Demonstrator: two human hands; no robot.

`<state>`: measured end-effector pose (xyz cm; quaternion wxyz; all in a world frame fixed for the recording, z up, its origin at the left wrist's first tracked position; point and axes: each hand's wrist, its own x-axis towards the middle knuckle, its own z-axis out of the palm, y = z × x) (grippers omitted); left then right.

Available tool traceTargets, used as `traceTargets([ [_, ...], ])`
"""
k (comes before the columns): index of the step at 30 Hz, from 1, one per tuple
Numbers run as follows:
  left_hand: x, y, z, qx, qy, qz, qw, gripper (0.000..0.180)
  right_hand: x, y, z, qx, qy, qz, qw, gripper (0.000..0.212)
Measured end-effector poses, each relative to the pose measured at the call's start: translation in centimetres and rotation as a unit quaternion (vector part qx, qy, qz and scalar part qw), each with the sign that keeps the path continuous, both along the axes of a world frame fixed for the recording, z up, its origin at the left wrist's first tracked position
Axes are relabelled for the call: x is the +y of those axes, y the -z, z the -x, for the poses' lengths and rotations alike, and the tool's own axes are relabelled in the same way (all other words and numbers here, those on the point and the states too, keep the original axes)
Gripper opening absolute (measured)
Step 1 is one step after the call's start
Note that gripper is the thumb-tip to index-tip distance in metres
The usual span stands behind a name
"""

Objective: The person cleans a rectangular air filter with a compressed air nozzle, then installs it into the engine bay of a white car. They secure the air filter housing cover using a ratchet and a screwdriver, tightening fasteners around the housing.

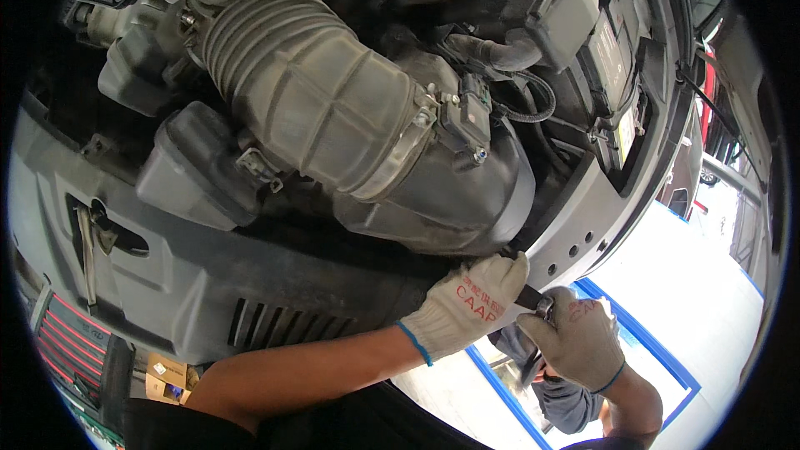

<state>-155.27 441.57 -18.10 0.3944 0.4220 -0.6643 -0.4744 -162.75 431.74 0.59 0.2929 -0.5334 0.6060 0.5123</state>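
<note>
Both hands wear off-white knit gloves with red print and blue cuffs. My left hand (pixel 467 300) is closed at the front edge of the engine bay, just below the dark plastic air cleaner housing (pixel 467 200). Right of it, my right hand (pixel 583 337) curls around the shiny metal end of a dark bar-shaped tool (pixel 529 297). The tool spans the gap between both hands, its left end hidden by the left glove. Its exact kind does not show. A ribbed grey air intake hose (pixel 325 100) runs from the housing toward the upper left.
A battery (pixel 608 58) sits at the upper right behind the fender rail. A black slotted front cover (pixel 292 292) lies under my left forearm. A red-striped cabinet (pixel 71 337) and a cardboard box (pixel 169 371) stand lower left. Part of a person in dark grey (pixel 567 400) shows below my hands.
</note>
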Motion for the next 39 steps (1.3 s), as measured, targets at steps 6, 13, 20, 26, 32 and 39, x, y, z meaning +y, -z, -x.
traceTargets([
  [6, 0.1, -0.4, 0.0, -0.036, -0.033, 0.019, 0.999, 0.063, -1.2, 0.0, 0.9, -0.089, -0.286, 0.039, 0.953, 0.042],
  [13, 0.0, -0.3, 0.0, -0.040, -0.018, 0.017, 0.999, 0.059, -1.2, 0.6, 1.3, -0.187, -0.530, 0.169, 0.809, 0.039],
  [20, -0.5, -0.9, -0.7, -0.057, -0.011, 0.019, 0.998, 0.055, 0.1, -0.1, 2.3, -0.128, -0.356, 0.069, 0.923, 0.043],
  [26, -0.1, -0.9, -0.5, -0.068, -0.011, 0.004, 0.998, 0.054, -1.5, -0.3, 0.9, -0.056, -0.108, -0.090, 0.988, 0.035],
  [32, -0.1, -0.4, -0.2, -0.070, -0.048, 0.040, 0.996, 0.053, -1.2, 1.3, 2.1, -0.203, -0.500, 0.152, 0.828, 0.049],
  [39, -0.3, -0.6, -0.6, -0.091, -0.009, 0.009, 0.996, 0.053, -0.7, 0.6, 1.4, -0.193, -0.576, 0.192, 0.771, 0.033],
])
